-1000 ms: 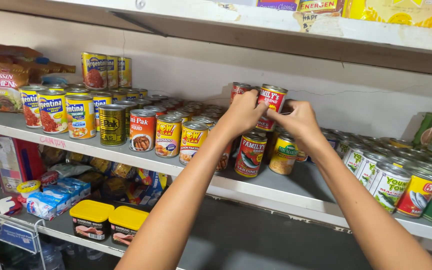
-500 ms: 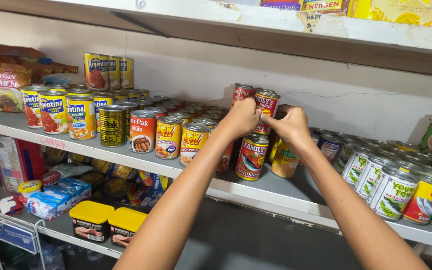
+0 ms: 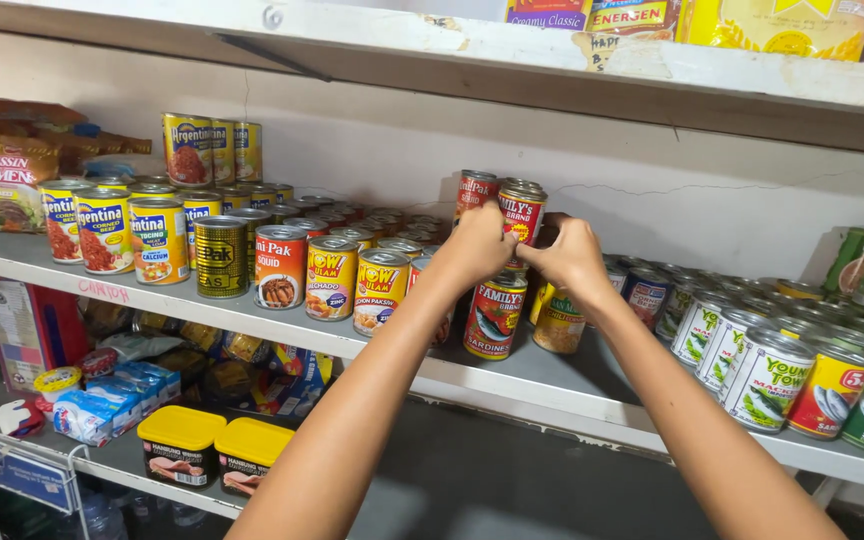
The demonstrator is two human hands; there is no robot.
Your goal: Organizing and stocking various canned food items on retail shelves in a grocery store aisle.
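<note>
Two yellow-lidded flat tubs [image 3: 214, 448] sit on the low shelf nearest me. Above, on the grey middle shelf [image 3: 572, 375], a red sardine tin with a fish picture [image 3: 493, 316] stands at the front edge. Just behind it, both hands meet: the left hand [image 3: 479, 245] and right hand [image 3: 572, 255], fingers curled, pinch a red round can [image 3: 520, 215] stacked on top. Yellow corned beef cans [image 3: 102, 230] stand farther left

Both hands, left hand [image 3: 477, 248] and right hand [image 3: 572, 255], grip stacked red cans [image 3: 520, 215] on the shelf [image 3: 552, 375].
</note>
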